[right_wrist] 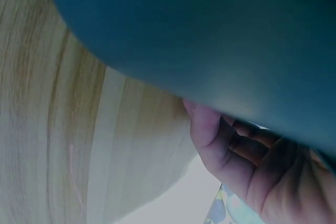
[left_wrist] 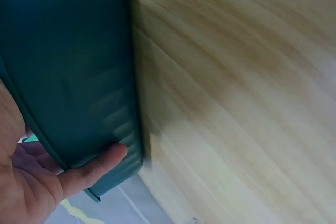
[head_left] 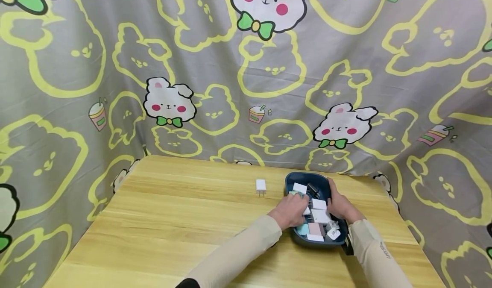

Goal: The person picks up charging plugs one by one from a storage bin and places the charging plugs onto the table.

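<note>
A dark blue plastic storage box point(head_left: 317, 242) holds several plug-in chargers, among them a white charger point(head_left: 320, 216), a pink charger point(head_left: 316, 229) and a black charger point(head_left: 313, 189). My left hand point(head_left: 290, 210) grips the box's left wall. In the left wrist view its thumb point(left_wrist: 100, 166) lies along the outside while the other fingers go over the rim, partly hidden. On the opposite wall my right hand point(head_left: 341, 204) holds the rim. The right wrist view shows that hand's thumb point(right_wrist: 205, 124) close to the outer wall. A single white charger point(head_left: 260, 186) lies left of the box, prongs toward me.
The box is near the right side of a wooden table point(head_left: 165, 219). A grey curtain point(head_left: 215, 66) with yellow outlines and white cartoon animals hangs behind the table and along both sides. Something black point(head_left: 347, 246) sticks out at the box's near right corner.
</note>
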The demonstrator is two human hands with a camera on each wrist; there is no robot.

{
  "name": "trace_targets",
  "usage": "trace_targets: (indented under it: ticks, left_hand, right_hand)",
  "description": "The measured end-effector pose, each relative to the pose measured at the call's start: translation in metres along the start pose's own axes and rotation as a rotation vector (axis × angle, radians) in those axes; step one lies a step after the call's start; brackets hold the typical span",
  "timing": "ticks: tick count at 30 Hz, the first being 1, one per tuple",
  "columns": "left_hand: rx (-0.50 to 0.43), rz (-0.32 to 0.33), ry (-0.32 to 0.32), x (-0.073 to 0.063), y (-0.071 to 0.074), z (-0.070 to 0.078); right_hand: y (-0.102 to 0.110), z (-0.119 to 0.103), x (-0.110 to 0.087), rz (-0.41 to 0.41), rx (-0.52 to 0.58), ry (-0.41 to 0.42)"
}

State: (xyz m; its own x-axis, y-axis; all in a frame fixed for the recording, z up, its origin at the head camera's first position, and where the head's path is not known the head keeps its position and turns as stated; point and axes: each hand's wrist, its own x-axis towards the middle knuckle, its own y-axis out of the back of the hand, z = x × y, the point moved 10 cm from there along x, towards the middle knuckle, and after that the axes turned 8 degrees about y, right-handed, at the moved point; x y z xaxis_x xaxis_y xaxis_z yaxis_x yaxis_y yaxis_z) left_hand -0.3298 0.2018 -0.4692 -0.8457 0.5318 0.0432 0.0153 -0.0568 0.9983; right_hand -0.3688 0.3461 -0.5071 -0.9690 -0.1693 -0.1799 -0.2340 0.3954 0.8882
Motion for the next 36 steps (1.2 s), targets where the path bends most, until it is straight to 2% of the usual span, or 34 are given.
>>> trace_targets:
  ticks: [5, 10, 14, 21, 29, 36]
  left_hand:
    - [-0.002, 0.032, -0.009, -0.001, 0.004, 0.001]
    - [0.045, 0.097, -0.031, -0.005, 0.009, 0.004]
    - [0.074, 0.120, -0.013, -0.008, 0.012, 0.004]
    - [0.027, 0.128, 0.052, -0.008, 0.014, -0.002]
    - [-0.028, 0.169, 0.018, -0.009, 0.022, -0.006]
    - [-0.101, 0.129, 0.004, -0.008, 0.026, -0.013]
  right_hand:
    - [0.000, 0.002, 0.000, -0.001, 0.005, -0.012]
    - [-0.001, 0.003, -0.001, -0.002, 0.022, -0.019]
    - [-0.002, 0.005, 0.000, -0.003, 0.030, -0.029]
    - [-0.003, 0.006, 0.001, -0.006, 0.037, -0.034]
    - [-0.001, 0.003, 0.000, -0.008, 0.044, -0.040]
    - [0.000, 0.001, -0.001, 0.001, 0.043, -0.030]
